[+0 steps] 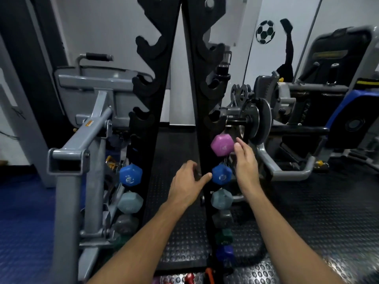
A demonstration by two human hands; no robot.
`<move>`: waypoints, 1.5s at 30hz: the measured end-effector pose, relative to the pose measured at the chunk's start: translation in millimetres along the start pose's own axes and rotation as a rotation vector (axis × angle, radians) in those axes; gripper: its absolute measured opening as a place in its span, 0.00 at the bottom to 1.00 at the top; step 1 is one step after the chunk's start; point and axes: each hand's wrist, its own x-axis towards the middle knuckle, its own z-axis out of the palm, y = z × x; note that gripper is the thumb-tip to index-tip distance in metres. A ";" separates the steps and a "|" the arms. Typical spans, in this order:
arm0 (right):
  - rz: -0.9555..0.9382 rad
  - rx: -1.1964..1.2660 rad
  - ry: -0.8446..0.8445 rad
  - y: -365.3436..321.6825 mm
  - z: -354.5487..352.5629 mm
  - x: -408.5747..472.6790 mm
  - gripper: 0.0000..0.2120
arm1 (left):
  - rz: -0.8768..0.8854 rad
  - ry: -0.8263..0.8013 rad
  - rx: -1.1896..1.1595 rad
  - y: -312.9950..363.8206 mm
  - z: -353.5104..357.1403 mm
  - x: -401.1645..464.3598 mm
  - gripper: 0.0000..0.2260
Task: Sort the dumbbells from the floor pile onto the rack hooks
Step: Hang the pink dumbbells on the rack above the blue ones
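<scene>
A black A-frame rack point(155, 124) with hooked uprights stands before me. On its right upright hang a purple dumbbell point(222, 148), a blue dumbbell point(221, 174), a grey-blue one point(221, 198), then dark grey, green and dark blue ones lower down. The left upright carries a blue dumbbell point(130, 174), a grey-blue one point(130, 202) and a dark grey one below. My right hand point(246, 160) is open beside the purple dumbbell, fingers just off it. My left hand point(187, 182) is open, its thumb tip near the right-side blue dumbbell. Red and pink dumbbell ends point(189, 279) show on the floor at the bottom edge.
A grey machine frame point(69, 156) crowds the rack's left side. A plate-loaded machine with a black weight plate point(256, 119) sits close behind my right hand. Black studded rubber matting point(307, 212) covers the floor; blue flooring point(24, 222) lies at left. The upper rack hooks hold nothing.
</scene>
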 end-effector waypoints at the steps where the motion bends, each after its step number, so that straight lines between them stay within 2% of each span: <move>1: -0.045 -0.034 0.024 8.5 -1.3 -17.4 0.23 | -0.001 -0.024 -0.010 -12.4 1.2 -9.4 0.26; 5: -0.090 -0.112 0.020 49.3 -2.4 -81.2 0.20 | -0.082 -0.102 -0.037 -62.0 8.9 -43.0 0.27; 8: -0.018 -0.150 0.008 85.9 0.2 -125.4 0.17 | -0.162 -0.168 -0.024 -103.5 21.9 -68.3 0.22; 12: 0.139 -0.190 -0.046 136.8 8.1 -180.6 0.16 | -0.311 -0.254 0.003 -161.5 44.0 -104.2 0.18; 20: 0.587 -0.308 -0.292 255.6 34.9 -273.8 0.19 | -0.716 -0.357 -0.064 -274.5 95.3 -186.1 0.14; 27: 0.799 -0.416 -0.500 347.4 63.4 -315.0 0.20 | -0.947 -0.436 -0.024 -368.1 153.0 -235.1 0.14; 35: 0.862 -0.481 -0.598 441.5 104.0 -340.7 0.24 | -0.976 -0.507 0.045 -442.6 212.5 -248.1 0.17; 38: 0.877 -0.481 -0.617 469.7 119.3 -347.3 0.26 | -0.985 -0.450 0.055 -471.5 233.0 -243.0 0.18; 41: 0.889 -0.453 -0.618 488.4 135.6 -346.3 0.26 | -0.964 -0.395 0.069 -487.9 246.1 -233.6 0.15; 45: 0.904 -0.412 -0.556 513.5 150.8 -342.6 0.26 | -0.940 -0.371 0.056 -506.2 264.4 -220.4 0.14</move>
